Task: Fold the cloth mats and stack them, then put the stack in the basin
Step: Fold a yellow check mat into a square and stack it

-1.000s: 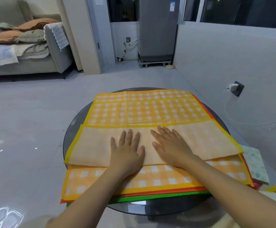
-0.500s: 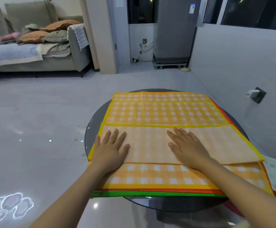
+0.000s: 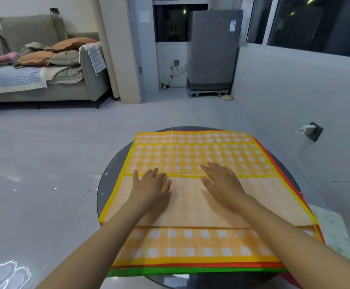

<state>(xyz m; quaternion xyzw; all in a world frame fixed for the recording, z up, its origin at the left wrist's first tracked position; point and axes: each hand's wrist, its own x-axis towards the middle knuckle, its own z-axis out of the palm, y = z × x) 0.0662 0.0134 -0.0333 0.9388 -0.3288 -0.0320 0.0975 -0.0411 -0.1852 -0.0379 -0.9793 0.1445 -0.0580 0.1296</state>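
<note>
An orange-and-white checked cloth mat (image 3: 192,157) with yellow borders lies on top of the round dark glass table (image 3: 111,163). Its near part is folded over, showing a pale orange back face (image 3: 274,201). My left hand (image 3: 152,188) and my right hand (image 3: 222,184) lie flat on that folded flap, fingers straight, fingertips at its far yellow edge. Under it show the edges of a red mat (image 3: 278,165) and a green mat (image 3: 190,271). A pale green dotted mat (image 3: 334,228) pokes out at the right. No basin is in view.
The table stands close to a grey wall at the right, with a socket and charger (image 3: 310,130) and a trailing cable. A sofa (image 3: 44,80) with piled bedding is at the far left, a grey appliance (image 3: 213,51) at the back. Tiled floor surrounds the table.
Both hands slid outward, then forward across the folded flap to its far edge and came closer together again. The camera view shifted left and up.
</note>
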